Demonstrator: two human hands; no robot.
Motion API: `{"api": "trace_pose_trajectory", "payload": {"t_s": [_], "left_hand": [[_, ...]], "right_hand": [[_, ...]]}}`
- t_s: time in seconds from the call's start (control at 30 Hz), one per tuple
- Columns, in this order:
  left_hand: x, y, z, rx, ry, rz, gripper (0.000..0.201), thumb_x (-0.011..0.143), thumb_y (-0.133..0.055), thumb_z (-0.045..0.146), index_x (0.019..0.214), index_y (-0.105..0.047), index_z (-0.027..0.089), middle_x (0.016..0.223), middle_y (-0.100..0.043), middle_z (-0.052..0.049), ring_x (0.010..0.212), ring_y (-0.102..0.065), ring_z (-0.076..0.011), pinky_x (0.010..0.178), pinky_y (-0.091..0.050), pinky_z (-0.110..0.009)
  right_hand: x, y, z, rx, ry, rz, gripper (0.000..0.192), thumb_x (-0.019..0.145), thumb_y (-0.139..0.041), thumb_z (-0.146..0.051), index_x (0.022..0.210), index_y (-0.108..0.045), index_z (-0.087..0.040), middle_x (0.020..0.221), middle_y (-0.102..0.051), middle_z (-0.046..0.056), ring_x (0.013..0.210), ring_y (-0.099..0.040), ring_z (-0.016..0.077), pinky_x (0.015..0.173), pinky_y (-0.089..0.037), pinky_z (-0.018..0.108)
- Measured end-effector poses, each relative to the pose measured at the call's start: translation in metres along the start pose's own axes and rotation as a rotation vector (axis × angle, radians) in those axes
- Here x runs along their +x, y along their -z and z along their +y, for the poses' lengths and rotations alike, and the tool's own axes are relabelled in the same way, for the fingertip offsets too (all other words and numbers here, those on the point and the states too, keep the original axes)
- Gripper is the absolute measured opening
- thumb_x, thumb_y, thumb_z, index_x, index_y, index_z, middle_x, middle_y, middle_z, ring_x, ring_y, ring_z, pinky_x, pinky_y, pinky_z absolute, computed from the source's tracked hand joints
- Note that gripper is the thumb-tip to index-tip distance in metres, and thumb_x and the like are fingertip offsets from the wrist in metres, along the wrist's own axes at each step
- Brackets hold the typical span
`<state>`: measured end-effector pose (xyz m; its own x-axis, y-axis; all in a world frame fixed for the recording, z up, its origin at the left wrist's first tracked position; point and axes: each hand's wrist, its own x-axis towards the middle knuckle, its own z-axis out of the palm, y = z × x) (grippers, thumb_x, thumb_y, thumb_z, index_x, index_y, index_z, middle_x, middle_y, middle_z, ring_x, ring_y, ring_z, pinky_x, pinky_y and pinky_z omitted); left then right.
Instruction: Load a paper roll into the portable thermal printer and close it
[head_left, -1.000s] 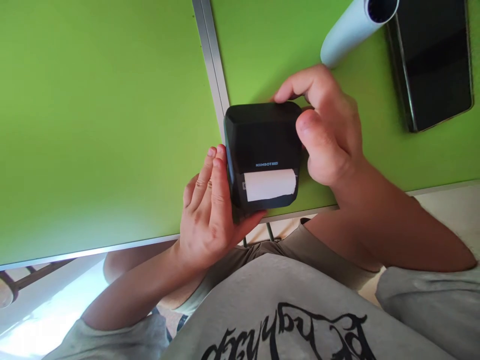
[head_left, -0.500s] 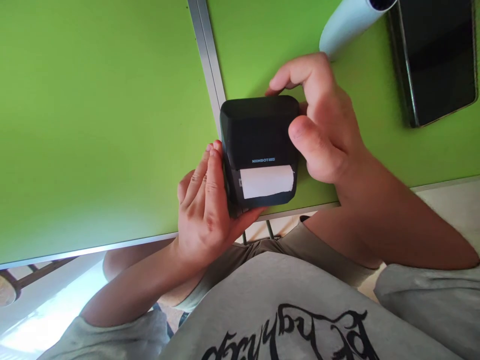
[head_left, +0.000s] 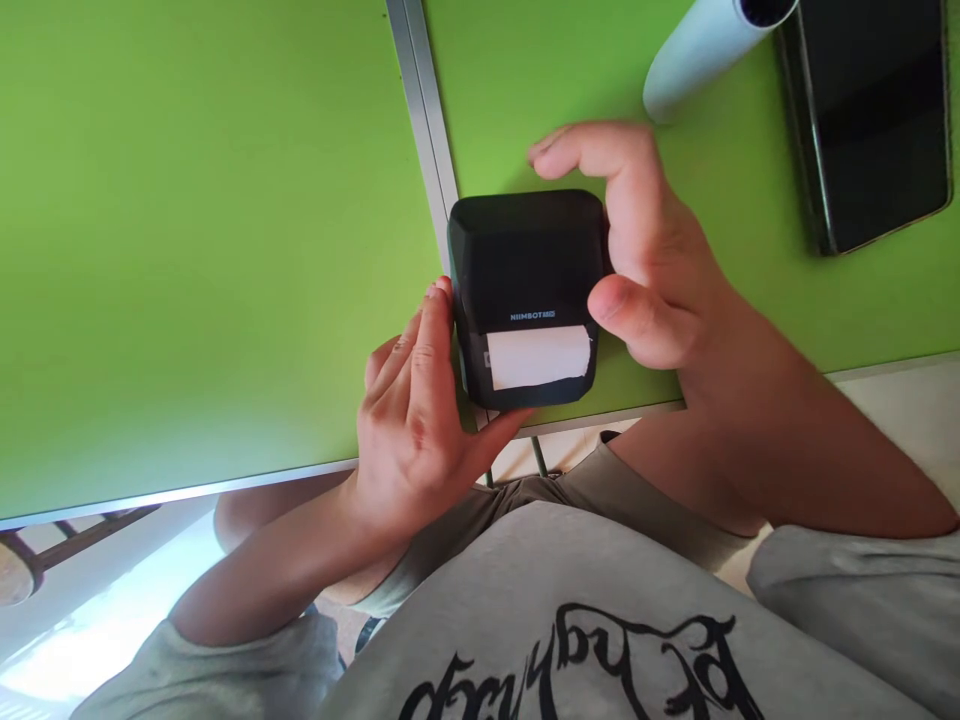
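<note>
A black label printer [head_left: 529,260] marked NIIMBOT is held just above the table's front edge. A strip of white label paper [head_left: 540,358] sticks out of its slot, over the lower front. My left hand [head_left: 416,430] grips the printer's left side, fingers together along it and the thumb under the near edge. On the right, my right hand [head_left: 656,255] curves around the side, its thumb at the right edge of the casing. The right index finger is bent over above the printer's far edge, apart from it. Its other fingers are mostly hidden.
Under the printer runs a metal seam [head_left: 426,115] in the green table [head_left: 225,250]. A white cylindrical object [head_left: 701,55] lies beyond my right hand. At the far right is a dark phone or tablet [head_left: 874,120]. My legs are below the table edge.
The printer has shifted slightly right in view. My right index finger has lifted away from its far edge, and the right thumb has slid outward toward the right edge.
</note>
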<state>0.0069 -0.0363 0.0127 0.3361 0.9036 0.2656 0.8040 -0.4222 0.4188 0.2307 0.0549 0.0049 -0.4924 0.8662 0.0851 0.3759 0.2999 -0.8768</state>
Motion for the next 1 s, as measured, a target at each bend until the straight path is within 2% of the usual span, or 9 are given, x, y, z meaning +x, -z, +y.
{"api": "trace_pose_trajectory", "payload": {"t_s": [0.07, 0.13, 0.27, 0.37, 0.47, 0.63, 0.7, 0.87, 1.0], "left_hand": [[0.002, 0.001, -0.001, -0.001, -0.002, 0.013, 0.096, 0.086, -0.075, 0.060, 0.157, -0.034, 0.009, 0.140, -0.066, -0.023, 0.123, -0.070, -0.0329, 0.096, -0.061, -0.041], [0.003, 0.002, 0.000, -0.010, 0.009, 0.009, 0.094, 0.086, -0.075, 0.061, 0.155, -0.037, 0.010, 0.139, -0.067, -0.022, 0.120, -0.072, -0.0324, 0.095, -0.062, -0.041], [0.003, 0.001, 0.000, -0.037, 0.052, -0.020, 0.092, 0.085, -0.077, 0.060, 0.154, -0.040, 0.013, 0.140, -0.066, -0.021, 0.121, -0.071, -0.0329, 0.098, -0.061, -0.043], [0.001, -0.002, -0.003, -0.059, 0.057, -0.008, 0.096, 0.082, -0.080, 0.060, 0.156, -0.038, 0.017, 0.140, -0.066, -0.019, 0.119, -0.072, -0.0334, 0.097, -0.061, -0.044], [-0.001, -0.005, -0.007, -0.086, 0.060, 0.005, 0.101, 0.080, -0.083, 0.059, 0.158, -0.033, 0.021, 0.144, -0.064, -0.017, 0.127, -0.068, -0.0334, 0.105, -0.057, -0.044], [-0.003, -0.008, -0.011, -0.073, 0.007, 0.042, 0.105, 0.081, -0.081, 0.061, 0.160, -0.027, 0.020, 0.145, -0.063, -0.017, 0.133, -0.064, -0.0335, 0.110, -0.053, -0.044], [-0.002, -0.008, -0.010, -0.046, -0.002, 0.048, 0.105, 0.081, -0.080, 0.064, 0.160, -0.027, 0.020, 0.143, -0.064, -0.018, 0.133, -0.064, -0.0336, 0.109, -0.053, -0.045], [0.002, -0.007, -0.007, -0.038, 0.035, 0.015, 0.100, 0.084, -0.075, 0.065, 0.160, -0.027, 0.022, 0.142, -0.061, -0.020, 0.131, -0.063, -0.0346, 0.104, -0.056, -0.049], [0.003, -0.006, -0.007, -0.089, 0.042, 0.023, 0.098, 0.084, -0.073, 0.067, 0.159, -0.032, 0.018, 0.141, -0.059, -0.021, 0.129, -0.063, -0.0349, 0.102, -0.056, -0.048]], "right_hand": [[0.000, 0.001, 0.002, 0.025, 0.125, 0.025, 0.060, 0.091, -0.043, -0.073, 0.138, -0.049, -0.036, 0.145, -0.054, 0.002, 0.142, -0.050, 0.0236, 0.124, -0.045, 0.040], [0.001, 0.001, 0.003, 0.020, 0.166, 0.026, 0.058, 0.092, -0.043, -0.071, 0.140, -0.048, -0.038, 0.144, -0.055, 0.000, 0.146, -0.047, 0.0230, 0.126, -0.044, 0.039], [0.000, 0.000, 0.002, 0.027, 0.137, 0.015, 0.061, 0.092, -0.043, -0.074, 0.142, -0.046, -0.039, 0.149, -0.052, -0.002, 0.150, -0.044, 0.0235, 0.123, -0.046, 0.040], [0.000, 0.001, 0.002, 0.043, 0.137, 0.000, 0.068, 0.092, -0.047, -0.073, 0.144, -0.043, -0.030, 0.152, -0.049, 0.004, 0.146, -0.048, 0.0239, 0.122, -0.046, 0.043], [0.000, 0.004, 0.002, 0.033, 0.160, -0.030, 0.077, 0.089, -0.053, -0.071, 0.145, -0.039, -0.021, 0.151, -0.046, 0.008, 0.143, -0.049, 0.0238, 0.119, -0.048, 0.044], [0.001, 0.009, -0.001, 0.024, 0.129, -0.079, 0.077, 0.083, -0.066, -0.064, 0.142, -0.039, -0.022, 0.151, -0.046, 0.007, 0.145, -0.046, 0.0233, 0.122, -0.047, 0.042], [0.002, 0.009, -0.002, 0.028, 0.110, -0.074, 0.076, 0.079, -0.070, -0.060, 0.139, -0.041, -0.023, 0.149, -0.049, 0.008, 0.139, -0.051, 0.0235, 0.117, -0.051, 0.040], [0.003, 0.008, -0.006, 0.020, 0.025, -0.078, 0.077, 0.073, -0.074, -0.060, 0.137, -0.044, -0.027, 0.148, -0.052, 0.007, 0.106, -0.062, 0.0186, 0.086, -0.061, 0.033], [0.003, 0.008, -0.007, 0.007, -0.022, -0.069, 0.078, 0.072, -0.074, -0.063, 0.135, -0.046, -0.028, 0.144, -0.055, 0.007, 0.098, -0.063, 0.0175, 0.081, -0.061, 0.034]]}}
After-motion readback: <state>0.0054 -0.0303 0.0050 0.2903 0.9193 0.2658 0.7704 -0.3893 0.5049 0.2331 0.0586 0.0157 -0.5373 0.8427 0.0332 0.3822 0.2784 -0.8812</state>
